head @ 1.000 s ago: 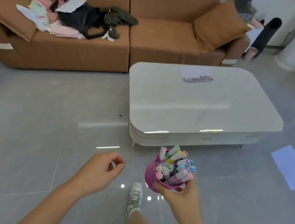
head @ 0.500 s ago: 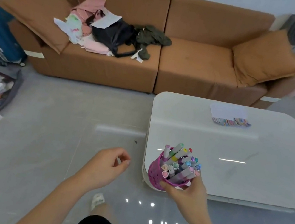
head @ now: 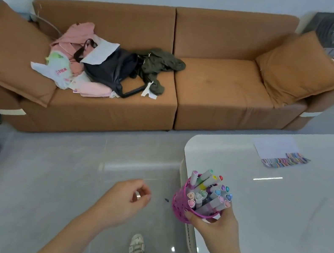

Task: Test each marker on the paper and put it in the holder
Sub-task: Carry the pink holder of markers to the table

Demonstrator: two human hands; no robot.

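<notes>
The pink holder (head: 181, 204) is full of markers (head: 210, 192). They stand with their caps up, some straight and some leaning. The right hand (head: 215, 226) grips the holder from below and from the side, with the fingers (head: 192, 216) curled round its wall. The holder is at the near left corner of the white surface (head: 280, 213). I cannot tell if it touches the surface or hangs just over it.

The left hand (head: 124, 199) is beside the holder, over the grey floor (head: 53, 173). Its fingers are loosely curled and it holds nothing.

A sheet of paper (head: 276, 145) lies far back on the surface, well apart from the holder. A row of many-coloured marks runs along its near edge.

A shoe (head: 136, 248) shows on the floor between the two arms.

Behind the surface is a long brown sofa (head: 224, 87) with a brown cushion (head: 301, 67) at the right end. On its left seat lie a black bag (head: 109, 67), pink clothes (head: 75, 34) and a dark green one (head: 159, 64).
</notes>
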